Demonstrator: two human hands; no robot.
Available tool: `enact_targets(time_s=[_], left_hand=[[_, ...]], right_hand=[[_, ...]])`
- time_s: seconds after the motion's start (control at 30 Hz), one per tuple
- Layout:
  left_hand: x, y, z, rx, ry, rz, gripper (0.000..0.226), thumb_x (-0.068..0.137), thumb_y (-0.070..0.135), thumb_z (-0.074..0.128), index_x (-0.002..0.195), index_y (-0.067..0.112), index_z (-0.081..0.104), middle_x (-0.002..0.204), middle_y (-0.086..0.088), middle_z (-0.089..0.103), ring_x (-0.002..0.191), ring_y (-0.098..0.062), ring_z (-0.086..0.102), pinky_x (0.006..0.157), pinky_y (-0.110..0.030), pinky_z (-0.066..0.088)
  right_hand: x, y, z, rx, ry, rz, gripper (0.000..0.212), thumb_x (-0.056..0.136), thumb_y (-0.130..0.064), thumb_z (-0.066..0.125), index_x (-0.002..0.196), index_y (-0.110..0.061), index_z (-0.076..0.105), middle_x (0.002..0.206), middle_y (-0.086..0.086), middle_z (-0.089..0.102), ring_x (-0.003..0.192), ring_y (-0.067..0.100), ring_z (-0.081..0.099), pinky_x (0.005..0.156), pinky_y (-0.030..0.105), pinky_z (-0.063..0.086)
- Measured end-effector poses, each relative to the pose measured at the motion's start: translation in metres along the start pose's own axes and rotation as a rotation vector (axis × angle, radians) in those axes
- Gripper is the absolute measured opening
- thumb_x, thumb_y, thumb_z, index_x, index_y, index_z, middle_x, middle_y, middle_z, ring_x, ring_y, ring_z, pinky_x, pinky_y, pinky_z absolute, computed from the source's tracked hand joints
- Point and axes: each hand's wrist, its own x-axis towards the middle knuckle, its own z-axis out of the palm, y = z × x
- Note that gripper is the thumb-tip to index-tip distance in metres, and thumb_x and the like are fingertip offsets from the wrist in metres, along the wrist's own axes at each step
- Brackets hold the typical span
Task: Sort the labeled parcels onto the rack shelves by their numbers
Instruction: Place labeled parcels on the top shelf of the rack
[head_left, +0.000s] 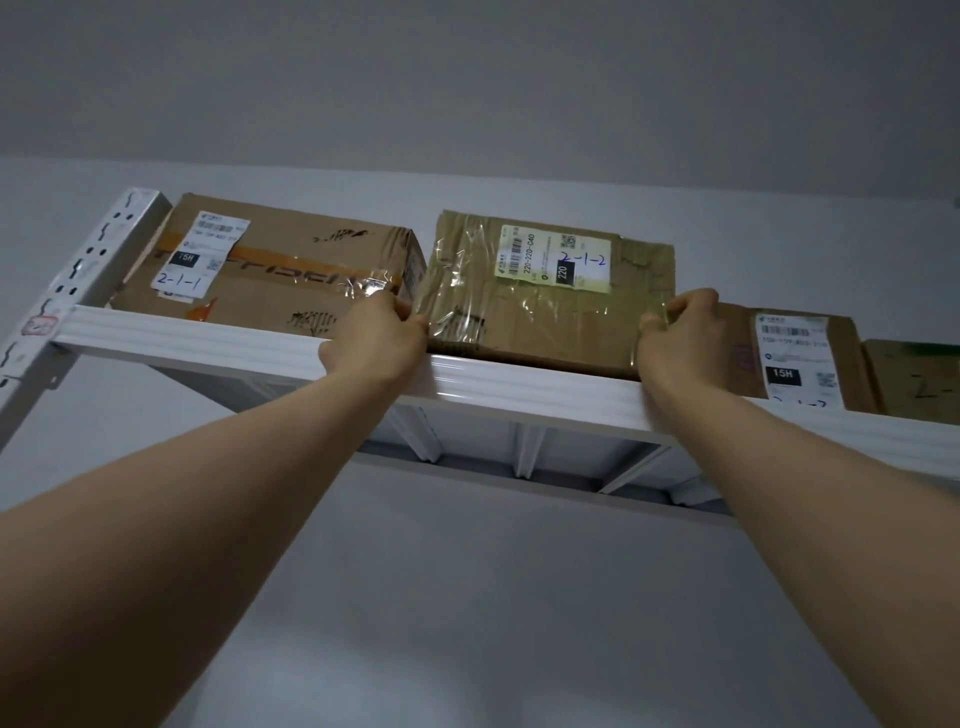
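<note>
Gripping hands (375, 340) (684, 335) (parcel (545, 325) corners hidden)

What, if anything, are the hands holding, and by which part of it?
The parcel marked 2-1-2, on the top shelf: the left hand grips its near left corner, the right hand its near right corner.

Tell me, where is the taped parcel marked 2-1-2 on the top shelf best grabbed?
By its two near side edges, coming from the front and below, one hand each side, as the left hand and right hand grip parcel 2-1-2 now. It is wide and flat, with parcel 2-1-1 close on its left.
</note>
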Motion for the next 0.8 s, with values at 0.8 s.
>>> enact_targets(time_s=[0.8], left_hand=[[-0.012,-0.013,0.01,0.492,-0.025,0.229,0.029,0.092,0.013,0.053,0.114,0.025,0.067,0.133,-0.008,0.051,0.132,-0.032,0.034,0.099,-0.047,0.028]], right_hand=[[-0.006,0.003,0.0,-0.268,-0.285,-0.15,0.031,0.087,-0.041,0.072,0.109,-0.027,0.056,0.107,-0.004,0.057,0.121,0.03,0.043,0.105,0.049,0.037]])
